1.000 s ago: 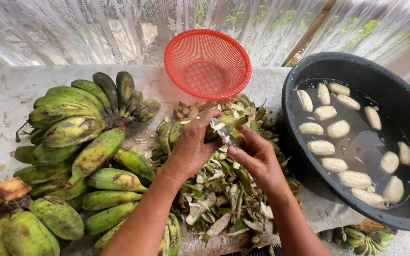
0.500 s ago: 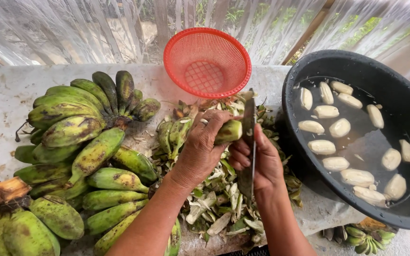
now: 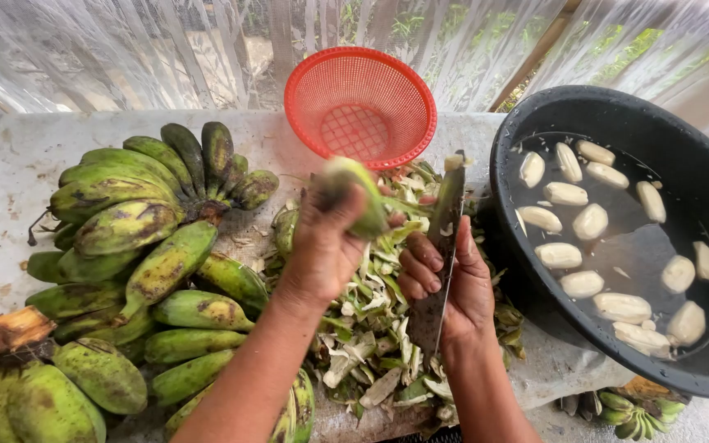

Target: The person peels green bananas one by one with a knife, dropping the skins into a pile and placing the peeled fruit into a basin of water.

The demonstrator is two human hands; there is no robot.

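We see the left hand [image 3: 326,246] clenched around a green banana [image 3: 354,195], lifted above the pile of peelings [image 3: 371,328]; the fruit is blurred, so we cannot make out whether its skin is cut, and the fingers cover its lower half. The right hand [image 3: 449,283] grips a long knife [image 3: 446,246], blade upright; the handle is hidden inside the fist, and a pale scrap seems to cling to the tip. The peelings cover the counter [image 3: 10,172] between the hands and partly bury a few small green bananas. To the left lie bunches of green bananas [image 3: 133,221], some cut off by the frame edge. A red basket [image 3: 360,105] stands behind the banana. At right, a black basin [image 3: 617,115] holds peeled bananas [image 3: 592,221] floating in water; its far side runs out of view.
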